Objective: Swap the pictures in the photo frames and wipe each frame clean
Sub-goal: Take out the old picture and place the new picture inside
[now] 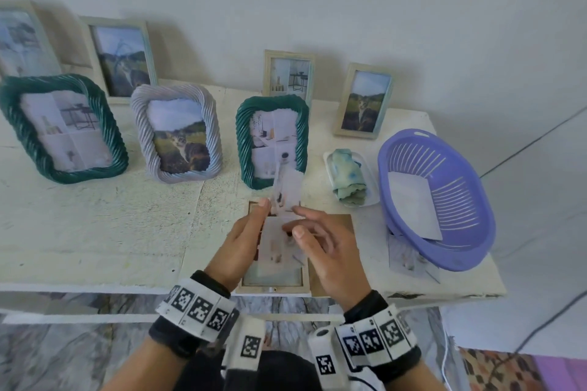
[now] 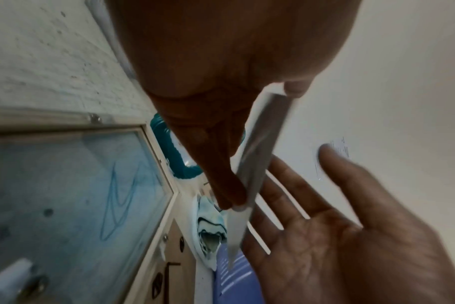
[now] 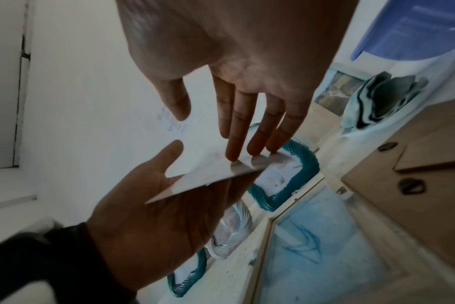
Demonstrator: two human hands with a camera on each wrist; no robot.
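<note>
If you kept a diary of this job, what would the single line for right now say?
left hand: holds photo print upright | right hand: open, fingertips at print | opened frame: flat on table, no picture inside | cloth: untouched

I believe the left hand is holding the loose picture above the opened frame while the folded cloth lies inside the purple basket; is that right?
Not quite. The left hand does hold the loose picture above the opened frame, but the head view shows the folded cloth on a white tray beside the purple basket, not inside it.

Left hand (image 2: 221, 86) fingers (image 2: 229, 185) pinch a photo (image 2: 260, 148) edge-on; the right hand (image 2: 338, 236) is spread beside it
</note>
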